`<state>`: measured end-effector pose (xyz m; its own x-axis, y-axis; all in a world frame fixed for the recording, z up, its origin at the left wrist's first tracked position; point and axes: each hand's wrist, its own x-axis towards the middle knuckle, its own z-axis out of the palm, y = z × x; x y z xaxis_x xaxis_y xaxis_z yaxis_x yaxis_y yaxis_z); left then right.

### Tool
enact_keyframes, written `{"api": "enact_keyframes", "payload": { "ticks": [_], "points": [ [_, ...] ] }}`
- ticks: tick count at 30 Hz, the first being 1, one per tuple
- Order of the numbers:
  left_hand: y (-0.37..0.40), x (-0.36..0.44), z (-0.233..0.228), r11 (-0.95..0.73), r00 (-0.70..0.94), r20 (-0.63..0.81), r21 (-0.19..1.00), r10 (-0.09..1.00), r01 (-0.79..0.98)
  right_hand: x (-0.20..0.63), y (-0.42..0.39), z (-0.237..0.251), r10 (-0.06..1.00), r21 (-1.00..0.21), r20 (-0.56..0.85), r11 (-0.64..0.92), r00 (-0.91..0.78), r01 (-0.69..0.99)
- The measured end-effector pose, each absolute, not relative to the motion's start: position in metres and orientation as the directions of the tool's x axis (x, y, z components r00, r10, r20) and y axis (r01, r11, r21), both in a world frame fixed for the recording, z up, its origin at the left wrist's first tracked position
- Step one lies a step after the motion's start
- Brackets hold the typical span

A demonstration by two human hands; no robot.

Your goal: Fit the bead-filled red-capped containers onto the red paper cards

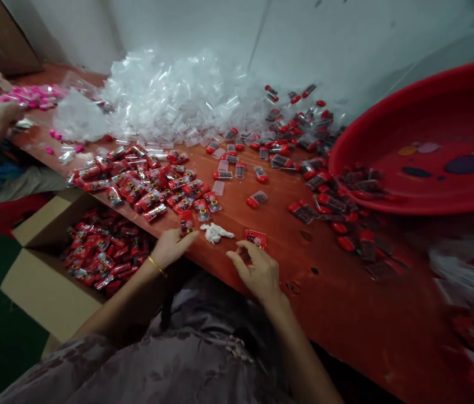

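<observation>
My left hand [173, 248], with a yellow bracelet at the wrist, is at the table's near edge. Its thumb and fingers close on the lower end of a small red printed packet [186, 221]. To the right, my right hand [259, 270] hovers with thumb and forefinger apart and the other fingers curled, nothing visible between them. Just beyond its fingertips lies a flat red printed card [256, 238]. A crumpled white tissue [215, 232] rests between the hands. Finished-looking red packets [148, 182] in clear wrap form a pile beyond my left hand.
A cardboard box [54, 292] of red packets stands below the table edge. Clear plastic sleeves [178, 90] heap against the wall. Red-capped clear containers [279, 148] lie scattered before a tilted red basin [422, 196]. Another person's hand [3, 118] is near pink pieces [35, 96].
</observation>
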<state>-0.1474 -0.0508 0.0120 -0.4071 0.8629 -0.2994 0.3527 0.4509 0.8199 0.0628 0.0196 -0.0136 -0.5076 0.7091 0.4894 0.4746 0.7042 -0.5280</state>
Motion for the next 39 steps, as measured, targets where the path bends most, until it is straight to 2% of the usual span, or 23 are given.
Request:
{"api": "enact_keyframes", "payload": {
  "ticks": [1,2,4,7,9,12,17,22,27,31,34,37,39],
  "points": [
    [-0.053,-0.165,0.014,0.482,-0.495,-0.195,0.674,0.847,0.56,0.056,0.026,-0.009,0.728,-0.535,0.462,0.684,-0.505,0.496],
    [-0.055,-0.18,0.014,0.519,-0.563,-0.085,0.519,0.822,0.679,0.047,0.034,-0.005,0.744,-0.542,0.427,0.665,-0.513,0.514],
    [-0.058,-0.205,0.011,0.56,-0.617,0.147,0.299,0.773,0.773,0.025,0.049,0.001,0.759,-0.55,0.347,0.641,-0.551,0.536],
    [-0.051,-0.233,0.001,0.507,-0.535,0.408,0.184,0.74,0.842,-0.018,0.071,-0.001,0.728,-0.522,0.207,0.648,-0.654,0.555],
    [-0.035,-0.25,-0.005,0.44,-0.46,0.462,0.159,0.758,0.884,-0.046,0.085,-0.008,0.687,-0.475,0.107,0.67,-0.718,0.571],
    [-0.001,-0.279,-0.004,0.352,-0.383,0.399,0.153,0.833,0.924,-0.079,0.102,-0.018,0.626,-0.4,0.044,0.725,-0.778,0.561],
    [0.045,-0.319,0.002,0.2,-0.226,0.17,0.158,0.959,0.967,-0.113,0.108,-0.028,0.597,-0.35,0.096,0.769,-0.796,0.535],
    [0.04,-0.339,-0.003,0.079,-0.108,0.153,0.182,0.982,0.98,-0.137,0.089,-0.033,0.615,-0.337,0.109,0.762,-0.781,0.553],
    [-0.002,-0.36,-0.002,-0.017,-0.011,0.116,0.237,0.993,0.971,-0.163,0.057,-0.033,0.54,-0.333,0.097,0.809,-0.836,0.484],
    [-0.051,-0.386,0.0,0.02,-0.053,0.121,0.252,0.991,0.967,-0.193,0.022,-0.031,0.5,-0.364,0.107,0.824,-0.859,0.434],
    [-0.091,-0.41,-0.002,0.123,-0.156,0.125,0.234,0.98,0.964,-0.223,-0.007,-0.029,0.467,-0.398,0.124,0.831,-0.875,0.388],
    [-0.13,-0.434,-0.01,0.27,-0.286,0.111,0.141,0.952,0.953,-0.252,-0.038,-0.03,0.362,-0.412,0.156,0.869,-0.919,0.273],
    [-0.156,-0.446,-0.019,0.356,-0.358,0.04,0.051,0.933,0.933,-0.266,-0.059,-0.032,0.267,-0.423,0.177,0.89,-0.947,0.172]
  ]
}}
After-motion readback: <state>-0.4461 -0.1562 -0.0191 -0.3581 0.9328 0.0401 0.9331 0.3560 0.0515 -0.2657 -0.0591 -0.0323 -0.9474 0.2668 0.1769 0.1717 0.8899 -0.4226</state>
